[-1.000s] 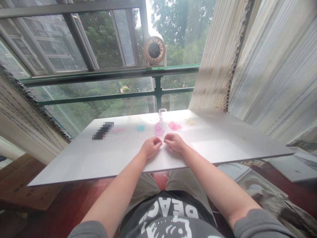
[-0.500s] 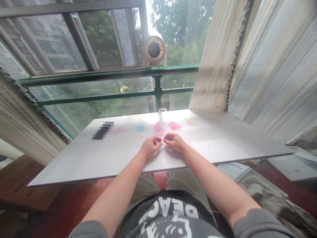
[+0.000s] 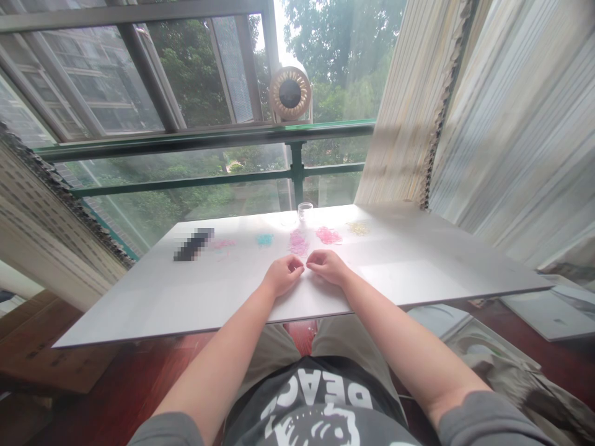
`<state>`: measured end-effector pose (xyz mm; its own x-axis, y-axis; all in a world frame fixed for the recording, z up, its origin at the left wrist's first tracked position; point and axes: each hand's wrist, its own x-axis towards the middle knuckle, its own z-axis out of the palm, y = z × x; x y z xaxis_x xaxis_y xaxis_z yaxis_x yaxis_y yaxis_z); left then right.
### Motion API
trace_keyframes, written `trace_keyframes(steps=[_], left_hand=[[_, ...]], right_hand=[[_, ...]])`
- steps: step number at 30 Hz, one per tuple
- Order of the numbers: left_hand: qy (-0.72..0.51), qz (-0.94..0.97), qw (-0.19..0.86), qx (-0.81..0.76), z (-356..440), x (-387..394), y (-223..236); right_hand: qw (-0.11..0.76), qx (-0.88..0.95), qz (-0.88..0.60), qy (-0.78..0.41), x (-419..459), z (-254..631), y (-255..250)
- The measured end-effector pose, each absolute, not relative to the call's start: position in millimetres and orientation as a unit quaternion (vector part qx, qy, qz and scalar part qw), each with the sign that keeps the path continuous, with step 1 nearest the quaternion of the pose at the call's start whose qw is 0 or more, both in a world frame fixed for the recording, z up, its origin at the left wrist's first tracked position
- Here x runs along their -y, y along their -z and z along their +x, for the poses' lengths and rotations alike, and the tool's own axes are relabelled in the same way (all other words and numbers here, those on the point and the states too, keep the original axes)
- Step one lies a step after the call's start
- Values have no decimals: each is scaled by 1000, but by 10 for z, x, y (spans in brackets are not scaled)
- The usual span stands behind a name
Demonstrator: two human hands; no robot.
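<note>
My left hand [image 3: 283,274] rests low over the white table with its thumb and fingertips drawn together. Facing it, my right hand [image 3: 328,266] is closed in a pinch, and the fingertips of both hands almost meet. Anything between the fingers is too small to make out. Just beyond my hands lies a pile of purple-pink small pieces [image 3: 299,242]. A brighter pink-red pile [image 3: 328,235] is to its right, and a yellowish pile [image 3: 357,228] lies farther right. On the left are a teal pile [image 3: 264,240] and a sparse pink pile [image 3: 224,244].
A clear cup [image 3: 305,211] stands at the white table's [image 3: 153,303] far edge. A blurred-out dark object [image 3: 193,244] lies at the left. Behind the table are a green railing [image 3: 297,162] and a round fan-like device [image 3: 290,93]. Curtains [image 3: 395,124] hang on both sides.
The fingers of my left hand have drawn slightly closer together. Both hands otherwise stay in the same place, and the piles look unchanged.
</note>
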<state>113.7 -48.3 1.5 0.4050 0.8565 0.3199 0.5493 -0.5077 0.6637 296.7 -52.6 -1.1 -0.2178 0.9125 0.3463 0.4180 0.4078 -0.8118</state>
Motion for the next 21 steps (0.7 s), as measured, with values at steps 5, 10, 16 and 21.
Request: trace_keyframes(steps=[5,10,16,21], left_hand=[[-322,807,235,-436,1138,484,-8],[-318,808,230,-440,1138,472,7],[-312,810,231,-440,1141,479,-11],[-305,813,234,-437,1147,505,-42]], right_hand=[[421,727,-463,-284,540,2962,-2],[425,722,-472,-274,533,2960,1],[423,725,-465,-281,522,2970,-1],[410,730,-464,-291,532,2963,4]])
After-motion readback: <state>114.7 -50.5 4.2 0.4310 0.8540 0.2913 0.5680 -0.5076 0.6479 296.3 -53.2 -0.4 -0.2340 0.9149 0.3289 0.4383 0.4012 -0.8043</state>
